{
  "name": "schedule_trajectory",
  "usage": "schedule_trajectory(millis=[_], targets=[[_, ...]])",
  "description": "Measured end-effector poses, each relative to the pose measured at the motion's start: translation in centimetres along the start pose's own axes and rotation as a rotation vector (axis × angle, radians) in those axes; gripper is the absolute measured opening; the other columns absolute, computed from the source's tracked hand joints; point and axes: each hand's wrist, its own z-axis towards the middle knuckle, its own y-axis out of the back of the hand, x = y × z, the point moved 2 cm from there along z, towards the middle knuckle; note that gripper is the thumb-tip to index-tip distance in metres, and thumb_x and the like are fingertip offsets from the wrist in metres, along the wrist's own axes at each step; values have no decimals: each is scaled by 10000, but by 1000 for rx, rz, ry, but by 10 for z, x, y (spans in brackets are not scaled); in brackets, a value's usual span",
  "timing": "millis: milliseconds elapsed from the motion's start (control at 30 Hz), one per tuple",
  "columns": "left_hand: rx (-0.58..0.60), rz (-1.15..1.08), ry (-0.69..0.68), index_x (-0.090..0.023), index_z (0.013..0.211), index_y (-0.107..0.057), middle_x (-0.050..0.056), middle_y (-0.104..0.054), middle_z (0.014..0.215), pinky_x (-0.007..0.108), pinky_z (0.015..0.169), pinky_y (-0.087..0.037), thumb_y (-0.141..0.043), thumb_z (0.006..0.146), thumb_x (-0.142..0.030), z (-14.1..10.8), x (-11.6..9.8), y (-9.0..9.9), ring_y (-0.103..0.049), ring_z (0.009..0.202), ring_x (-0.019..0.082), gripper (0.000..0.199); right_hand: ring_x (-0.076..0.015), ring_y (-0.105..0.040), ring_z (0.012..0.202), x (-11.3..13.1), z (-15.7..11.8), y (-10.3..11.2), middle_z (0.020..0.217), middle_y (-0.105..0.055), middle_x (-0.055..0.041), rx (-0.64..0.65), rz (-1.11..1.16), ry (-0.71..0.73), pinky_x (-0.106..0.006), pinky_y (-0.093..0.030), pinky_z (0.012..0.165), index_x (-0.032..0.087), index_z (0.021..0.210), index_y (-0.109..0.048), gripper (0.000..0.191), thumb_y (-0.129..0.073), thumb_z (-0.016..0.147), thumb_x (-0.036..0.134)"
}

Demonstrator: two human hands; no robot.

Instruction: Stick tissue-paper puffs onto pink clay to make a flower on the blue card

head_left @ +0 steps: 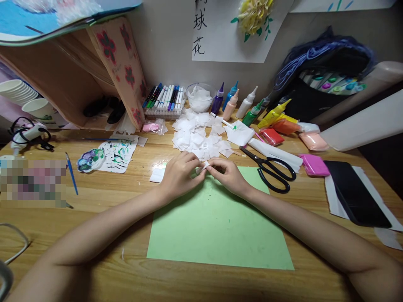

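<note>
Handwritten 球花 (199, 33) — on white paper (231, 46)

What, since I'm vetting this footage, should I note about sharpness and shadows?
Head view: the left hand and right hand look fairly clear; head view: shadow darkens the table under the left forearm; head view: the dark bag looks soft; head view: a pixelated patch hides part of the left side.

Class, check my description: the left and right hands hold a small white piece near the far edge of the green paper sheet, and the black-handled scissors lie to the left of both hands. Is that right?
Not quite: the black-handled scissors lie to the right of both hands, as the head view shows. The left hand and right hand do hold a small white piece near the green paper sheet's far edge.
</note>
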Motion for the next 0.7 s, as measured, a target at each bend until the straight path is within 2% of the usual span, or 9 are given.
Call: schedule_trajectory(millis=[400,700], targets=[[-13,5,9,-180,838,-667,52,-637,802,288,675,-410,-546,831,-284,-1,-1,-2,-542,771,170,160,-125,-482,634,-2,0,0,719,-569,-17,-8,37,-38,-255,-373,581,160,745,-622,203,-527,860,297],[-24,29,-17,-173,850,-654,56,-644,827,293,674,-409,-539,835,-279,-4,0,-5,-537,778,170,157,-130,-511,672,-3,0,0,745,-591,-18,-8,78,-46,-255,-387,612,163,763,-627,163,-537,849,267]])
